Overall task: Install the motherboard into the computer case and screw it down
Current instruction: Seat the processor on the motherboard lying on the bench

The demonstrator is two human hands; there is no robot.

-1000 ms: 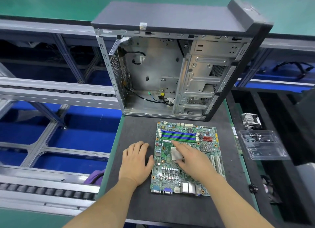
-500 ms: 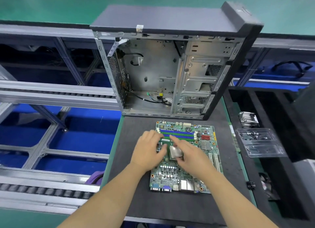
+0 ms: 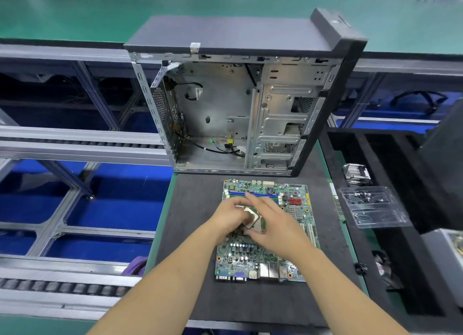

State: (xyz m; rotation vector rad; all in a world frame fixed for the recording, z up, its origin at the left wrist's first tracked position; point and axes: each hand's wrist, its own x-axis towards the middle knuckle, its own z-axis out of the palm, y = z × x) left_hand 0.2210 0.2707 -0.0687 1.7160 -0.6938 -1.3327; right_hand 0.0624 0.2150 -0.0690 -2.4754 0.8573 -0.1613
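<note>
A green rectangular motherboard, studded with blue memory slots, red connectors and silver rear ports, lies flat on a dark grey foam mat, just in front of a black and bare-metal computer case. The case stands upright at the far edge of the mat with its side panel off, so the open interior faces the camera; thin black cables with green and yellow plugs trail across its floor, and a perforated metal drive cage fills its right part. Both hands meet over the middle of the board, around a square silver processor that sits tilted above its socket. The left hand has its fingers curled down at the processor's left edge and appears to pinch it, though the fingertips are blurred. The right hand lies across the board with straight fingers, the index reaching toward the memory slots and the thumb just beside the processor's near edge. To the right, on a black shelf, a clear plastic tray holds small dark screws, with a metal finned part just behind it. Grey roller conveyor rails run to the left over a blue floor.
</note>
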